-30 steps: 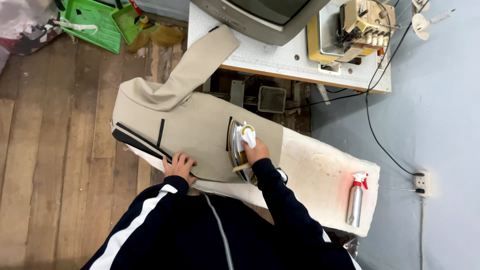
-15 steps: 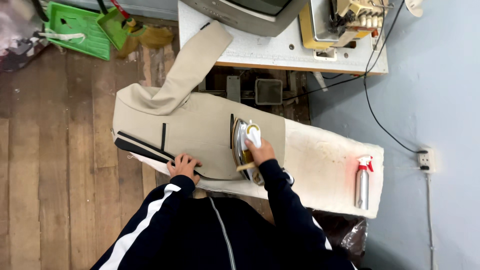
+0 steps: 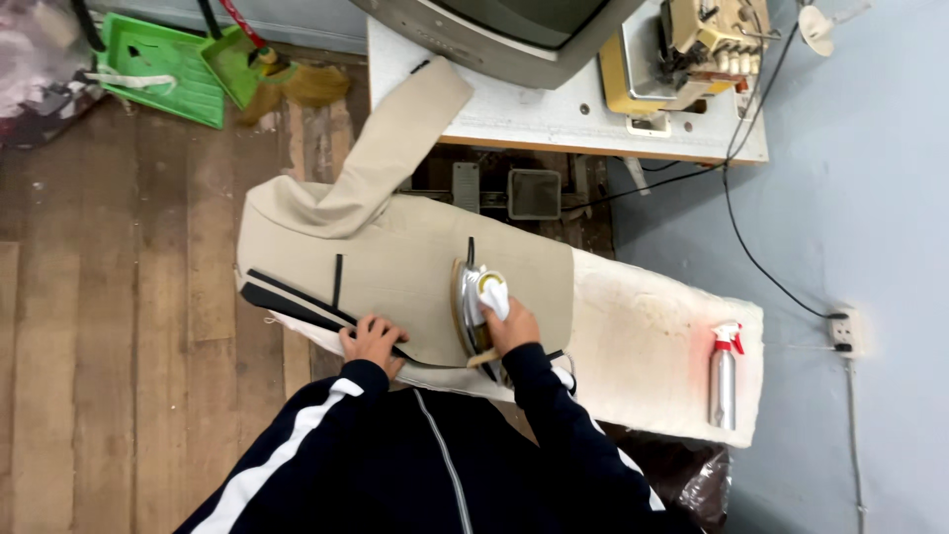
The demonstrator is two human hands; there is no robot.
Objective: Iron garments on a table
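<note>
While my right hand [image 3: 509,326] wraps closed around the handle of the iron [image 3: 474,311], the iron's soleplate sits flat on the beige garment [image 3: 415,267], near that piece's 5 o'clock corner. My left hand [image 3: 371,341] lies at 9 o'clock from the iron, fingers spread and pressed down on the garment's near edge, touching the dark trim strip [image 3: 297,302] that runs along it; it grips nothing. The garment is spread across the left half of the ironing board [image 3: 652,346], with one sleeve trailing off toward 12 o'clock, where it reaches the white sewing table [image 3: 554,114]. A white cloth or pad seems to sit under my right palm on the handle, though I cannot tell for sure from this angle. Well apart, toward 3 o'clock on the bare padded end of the board, stands a metal spray bottle [image 3: 724,381] with a red and white trigger top. At 11 o'clock on the wooden floor [image 3: 119,297] lies a green dustpan [image 3: 163,69]. A cord [image 3: 751,247] runs along the blue wall to a socket [image 3: 843,331] at 3 o'clock.
</note>
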